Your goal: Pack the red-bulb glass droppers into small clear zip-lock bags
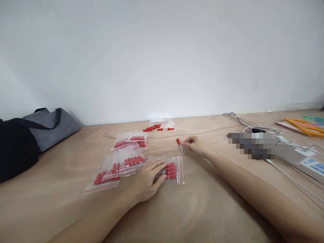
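Note:
My left hand (151, 180) lies on a clear zip bag (178, 170) with several red rubber bulbs inside, its fingers spread over the bag's left part. To the right and farther back, my right hand (193, 144) is near a dropper (180, 147) with a red bulb and a pale tube lying on the table. The right fingers are curled close together, and a bit of red shows beneath them. Left of my left hand, filled bags of red bulbs overlap (108, 172). More filled bags (130, 140) lie behind them.
Loose red bulbs (152, 128) and a bag of thin pale tubes (163, 123) are near the wall. A striped bag (54, 128) stands at the left. Cables, a power strip (291, 150), a blurred dark object (250, 145) and orange scissors-like handles (303, 127) are at the right.

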Available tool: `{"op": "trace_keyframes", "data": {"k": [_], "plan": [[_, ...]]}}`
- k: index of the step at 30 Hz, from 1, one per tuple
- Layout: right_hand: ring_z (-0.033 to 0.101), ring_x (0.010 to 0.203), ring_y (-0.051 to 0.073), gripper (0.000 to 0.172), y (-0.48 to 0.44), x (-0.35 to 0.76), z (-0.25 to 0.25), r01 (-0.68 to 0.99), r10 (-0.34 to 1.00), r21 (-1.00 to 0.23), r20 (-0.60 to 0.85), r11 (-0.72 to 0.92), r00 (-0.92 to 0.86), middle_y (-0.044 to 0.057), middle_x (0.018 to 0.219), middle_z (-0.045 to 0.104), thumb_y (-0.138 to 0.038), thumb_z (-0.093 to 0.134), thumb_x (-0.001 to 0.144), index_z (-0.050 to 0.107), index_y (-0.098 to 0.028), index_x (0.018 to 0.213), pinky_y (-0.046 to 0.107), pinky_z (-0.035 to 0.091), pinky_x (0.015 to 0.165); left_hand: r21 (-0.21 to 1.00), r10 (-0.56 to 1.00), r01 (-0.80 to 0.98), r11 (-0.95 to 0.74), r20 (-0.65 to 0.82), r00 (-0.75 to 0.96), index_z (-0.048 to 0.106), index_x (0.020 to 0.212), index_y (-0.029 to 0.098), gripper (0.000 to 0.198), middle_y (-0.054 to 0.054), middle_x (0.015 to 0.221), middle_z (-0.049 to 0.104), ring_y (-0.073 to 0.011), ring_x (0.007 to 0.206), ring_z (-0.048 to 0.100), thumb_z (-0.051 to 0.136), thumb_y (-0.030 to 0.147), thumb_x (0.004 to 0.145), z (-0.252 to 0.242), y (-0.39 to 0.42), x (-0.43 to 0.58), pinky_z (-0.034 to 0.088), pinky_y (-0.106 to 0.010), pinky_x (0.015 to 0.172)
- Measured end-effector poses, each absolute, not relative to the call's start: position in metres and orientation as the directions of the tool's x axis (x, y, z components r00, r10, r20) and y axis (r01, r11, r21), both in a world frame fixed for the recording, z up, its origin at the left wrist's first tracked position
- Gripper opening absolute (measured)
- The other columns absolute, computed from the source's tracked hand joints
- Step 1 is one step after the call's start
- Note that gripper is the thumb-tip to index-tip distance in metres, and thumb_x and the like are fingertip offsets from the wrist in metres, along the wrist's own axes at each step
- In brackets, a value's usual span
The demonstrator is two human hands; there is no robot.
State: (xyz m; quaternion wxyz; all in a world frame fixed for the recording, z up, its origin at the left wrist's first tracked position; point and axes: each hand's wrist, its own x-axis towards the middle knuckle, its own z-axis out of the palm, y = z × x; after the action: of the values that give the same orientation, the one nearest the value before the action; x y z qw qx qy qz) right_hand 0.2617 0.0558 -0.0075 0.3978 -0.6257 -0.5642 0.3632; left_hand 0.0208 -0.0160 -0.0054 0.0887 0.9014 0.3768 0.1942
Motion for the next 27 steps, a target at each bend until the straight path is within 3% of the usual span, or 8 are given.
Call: {"op": "trace_keyframes", "data": {"k": [5,10,13,16,20,27], "plan": [[0.051,0.055,0.014,0.028,0.104,0.246,-0.009,0.498,0.974,-0.858,-0.013,-0.126,0.225,0.001,0.055,0.055,-0.031,0.073,0.051,0.054,-0.017,0.066,0.024,0.036,0.049,0.248,0.746,0.707,-0.663,0.297,0.596,0.052,0.113,0.02,0.033,-0.006,0.117,0.055,-0.0243,0.112,0.045,0.047,0.032,0.083,-0.007,-0.018,0.02,0.025,-0.049,0.1],[0.052,0.058,0.016,0.016,0.118,0.238,-0.011,0.465,0.979,-0.877,-0.031,-0.122,0.199,0.001,0.05,0.052,-0.014,0.068,0.052,0.053,-0.018,0.057,0.025,0.035,0.053,0.278,0.754,0.703,-0.655,0.293,0.587,0.051,0.115,0.019,0.036,-0.008,0.12,0.053,-0.0244,0.113,0.045,0.048,0.034,0.082,-0.008,-0.021,0.017,0.03,-0.046,0.099],[0.05,0.055,0.013,0.011,0.103,0.257,-0.014,0.36,0.981,-0.93,-0.007,-0.078,0.194,-0.001,0.053,0.053,-0.021,0.061,0.06,0.055,-0.018,0.069,0.024,0.035,0.052,0.318,0.754,0.683,-0.657,0.275,0.597,0.05,0.115,0.021,0.035,-0.006,0.121,0.052,-0.0235,0.111,0.047,0.048,0.033,0.083,-0.008,-0.021,0.016,0.038,-0.042,0.094],[0.045,0.048,0.01,0.02,0.074,0.281,-0.024,0.21,0.975,-0.977,0.031,-0.016,0.219,-0.003,0.057,0.052,-0.037,0.051,0.069,0.052,-0.02,0.081,0.023,0.035,0.047,0.333,0.756,0.679,-0.654,0.269,0.597,0.049,0.116,0.021,0.035,-0.006,0.122,0.051,-0.0228,0.111,0.047,0.047,0.033,0.083,-0.009,-0.02,0.017,0.039,-0.039,0.093],[0.044,0.047,0.01,0.034,0.033,0.293,-0.04,0.047,0.948,-0.998,0.057,0.045,0.312,-0.003,0.06,0.049,-0.053,0.045,0.068,0.044,-0.022,0.082,0.024,0.036,0.044,0.328,0.763,0.689,-0.646,0.253,0.595,0.047,0.119,0.019,0.036,-0.007,0.124,0.05,-0.022,0.114,0.045,0.043,0.032,0.085,-0.011,-0.018,0.019,0.038,-0.039,0.095],[0.049,0.053,0.013,0.035,0.009,0.274,-0.043,-0.157,0.905,-0.974,0.083,0.162,0.417,-0.001,0.062,0.052,-0.051,0.055,0.065,0.043,-0.023,0.083,0.027,0.042,0.049,0.355,0.769,0.684,-0.638,0.244,0.59,0.047,0.119,0.021,0.035,-0.006,0.126,0.048,-0.0216,0.115,0.044,0.043,0.031,0.086,-0.01,-0.018,0.019,0.037,-0.039,0.095]]}}
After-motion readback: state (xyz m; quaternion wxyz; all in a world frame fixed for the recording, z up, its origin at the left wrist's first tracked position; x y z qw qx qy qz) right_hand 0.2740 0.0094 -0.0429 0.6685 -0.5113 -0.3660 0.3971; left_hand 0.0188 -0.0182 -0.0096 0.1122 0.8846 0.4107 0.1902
